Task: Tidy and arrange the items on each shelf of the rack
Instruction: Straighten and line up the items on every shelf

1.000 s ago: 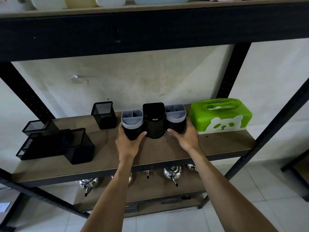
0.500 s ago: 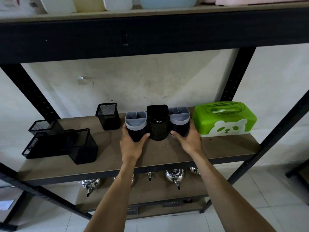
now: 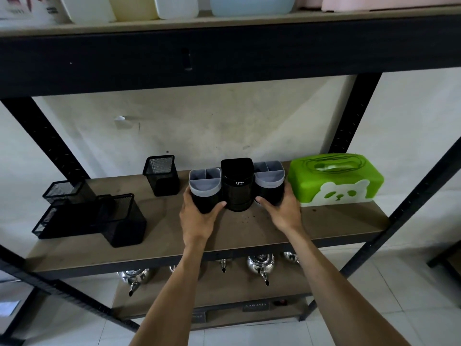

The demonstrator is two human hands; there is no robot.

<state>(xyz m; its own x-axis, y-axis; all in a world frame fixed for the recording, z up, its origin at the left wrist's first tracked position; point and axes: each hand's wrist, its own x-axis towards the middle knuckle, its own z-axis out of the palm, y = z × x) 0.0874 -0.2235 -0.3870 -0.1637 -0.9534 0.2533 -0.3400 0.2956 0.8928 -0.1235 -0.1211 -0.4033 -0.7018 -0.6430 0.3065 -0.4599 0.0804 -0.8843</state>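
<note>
Fingers of my left hand point(image 3: 197, 216) curl round the left grey-rimmed cup of the desk organizer point(image 3: 237, 188), thumb against its black middle tower, while my right hand point(image 3: 282, 211) wraps the right cup the same way. That organizer stands upright on the middle shelf point(image 3: 336, 226), toward the back, just beside the green tissue box point(image 3: 336, 178) on its right. To its left sit a mesh cup point(image 3: 161, 174) and, further left, a mesh organizer point(image 3: 92, 216); kettles point(image 3: 260, 265) show on the shelf below.
</note>
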